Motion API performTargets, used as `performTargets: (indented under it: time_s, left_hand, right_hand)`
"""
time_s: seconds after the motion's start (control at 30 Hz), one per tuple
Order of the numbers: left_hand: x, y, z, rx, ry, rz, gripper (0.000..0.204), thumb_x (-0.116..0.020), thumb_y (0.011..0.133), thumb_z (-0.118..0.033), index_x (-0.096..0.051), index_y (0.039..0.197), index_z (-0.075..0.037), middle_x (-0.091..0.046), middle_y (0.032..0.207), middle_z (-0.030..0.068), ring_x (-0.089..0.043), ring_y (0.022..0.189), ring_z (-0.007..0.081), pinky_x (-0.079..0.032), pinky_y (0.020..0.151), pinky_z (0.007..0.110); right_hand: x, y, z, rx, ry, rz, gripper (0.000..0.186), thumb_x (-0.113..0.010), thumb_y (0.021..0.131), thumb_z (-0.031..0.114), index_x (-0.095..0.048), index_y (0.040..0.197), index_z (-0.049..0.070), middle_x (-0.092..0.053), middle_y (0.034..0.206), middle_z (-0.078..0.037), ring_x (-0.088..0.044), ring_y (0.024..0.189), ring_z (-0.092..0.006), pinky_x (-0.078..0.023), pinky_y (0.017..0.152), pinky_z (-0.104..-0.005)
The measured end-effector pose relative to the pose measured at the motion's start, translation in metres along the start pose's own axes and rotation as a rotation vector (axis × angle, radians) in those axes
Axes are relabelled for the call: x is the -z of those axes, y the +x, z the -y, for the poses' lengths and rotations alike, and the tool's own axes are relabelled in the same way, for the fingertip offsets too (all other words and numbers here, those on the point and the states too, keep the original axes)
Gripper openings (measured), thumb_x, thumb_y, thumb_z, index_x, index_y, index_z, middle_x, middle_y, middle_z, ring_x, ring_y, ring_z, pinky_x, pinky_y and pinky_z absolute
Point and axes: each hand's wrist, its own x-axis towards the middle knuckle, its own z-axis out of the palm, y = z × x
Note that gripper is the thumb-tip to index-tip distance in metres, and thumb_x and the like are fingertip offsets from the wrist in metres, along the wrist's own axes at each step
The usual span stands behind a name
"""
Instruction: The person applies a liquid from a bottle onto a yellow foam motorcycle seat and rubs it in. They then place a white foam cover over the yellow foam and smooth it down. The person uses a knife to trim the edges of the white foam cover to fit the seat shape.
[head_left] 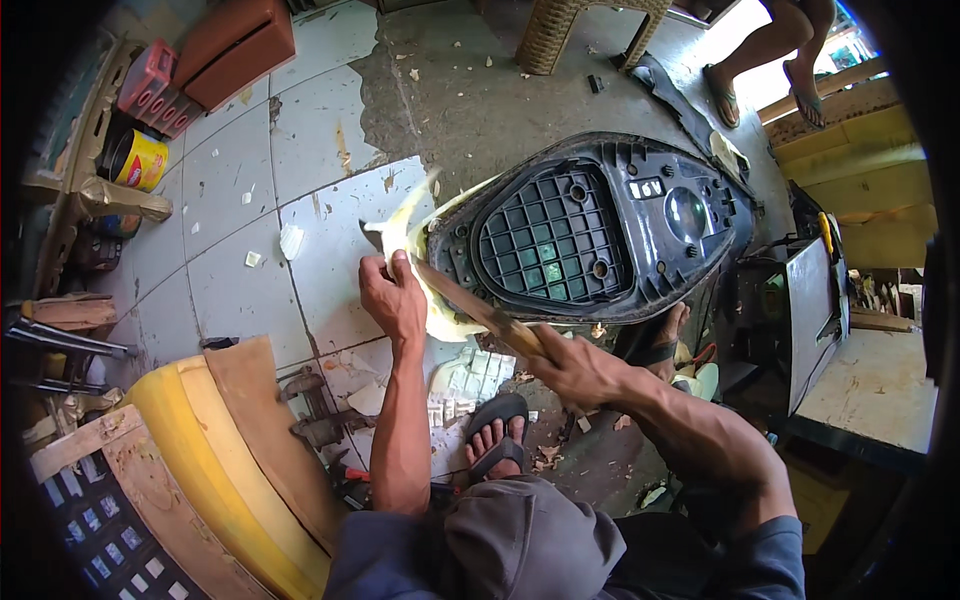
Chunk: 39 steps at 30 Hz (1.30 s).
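A motorcycle seat lies upside down in front of me, its black plastic base (640,255) facing up. Pale yellow foam (447,318) sticks out past the base at the left end. My left hand (393,298) pinches the foam there, thumb on top and fingers curled. In my right hand (575,368) is the wooden handle of a long knife (478,312). Its brownish blade slants up-left along the seat's edge, with the tip close to my left thumb. A dark pointed piece (371,236) shows beside the foam above my left hand; what it belongs to is unclear.
White foam scraps (470,375) lie near my sandalled foot (497,440). At the lower left stand a yellow foam seat (205,440) and a metal clamp (318,405). A wicker stool (548,40) is at the back; another person's legs (765,50) are at the upper right.
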Motion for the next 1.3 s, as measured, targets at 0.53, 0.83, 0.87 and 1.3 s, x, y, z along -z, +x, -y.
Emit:
performTargets:
  time_s: [0.53, 0.83, 0.87, 1.3]
  left_hand:
    - [-0.002, -0.009, -0.017, -0.002, 0.116, -0.226, 0.027, -0.07, 0.094, -0.02, -0.053, 0.087, 0.0, -0.056, 0.074, 0.0118, -0.056, 0.069, 0.0324, -0.044, 0.068, 0.046]
    - [0.02, -0.014, -0.008, 0.065, 0.238, -0.287, 0.024, -0.07, 0.093, -0.017, -0.054, 0.086, -0.001, -0.056, 0.076, 0.014, -0.056, 0.072, 0.0354, -0.044, 0.069, 0.047]
    - [0.02, -0.013, -0.01, 0.064, 0.215, -0.315, 0.023, -0.07, 0.093, -0.017, -0.056, 0.086, 0.0, -0.056, 0.075, 0.0142, -0.056, 0.071, 0.035, -0.044, 0.069, 0.046]
    - [0.069, -0.026, -0.01, 0.102, 0.371, -0.466, 0.031, -0.072, 0.094, -0.023, -0.056, 0.085, 0.001, -0.055, 0.071, 0.0135, -0.055, 0.063, 0.032, -0.045, 0.063, 0.046]
  right_hand:
    - [0.072, -0.001, -0.005, 0.005, -0.199, 0.208, 0.037, -0.045, 0.107, 0.041, -0.047, 0.116, 0.005, -0.062, 0.07, -0.012, -0.066, 0.057, -0.0245, -0.054, 0.058, -0.0431]
    - [0.124, 0.006, -0.009, 0.066, -0.488, 0.377, 0.045, -0.043, 0.105, 0.041, -0.047, 0.13, 0.004, -0.069, 0.094, -0.022, -0.071, 0.084, -0.036, -0.055, 0.077, -0.0473]
    - [0.123, 0.017, 0.006, 0.047, -0.502, 0.407, 0.046, -0.042, 0.105, 0.042, -0.047, 0.131, 0.004, -0.069, 0.096, -0.022, -0.072, 0.084, -0.0348, -0.055, 0.075, -0.0462]
    - [0.165, 0.063, 0.015, 0.05, -0.618, 0.621, 0.047, -0.045, 0.103, 0.043, -0.049, 0.135, 0.009, -0.062, 0.079, -0.01, -0.064, 0.063, -0.0211, -0.056, 0.061, -0.0416]
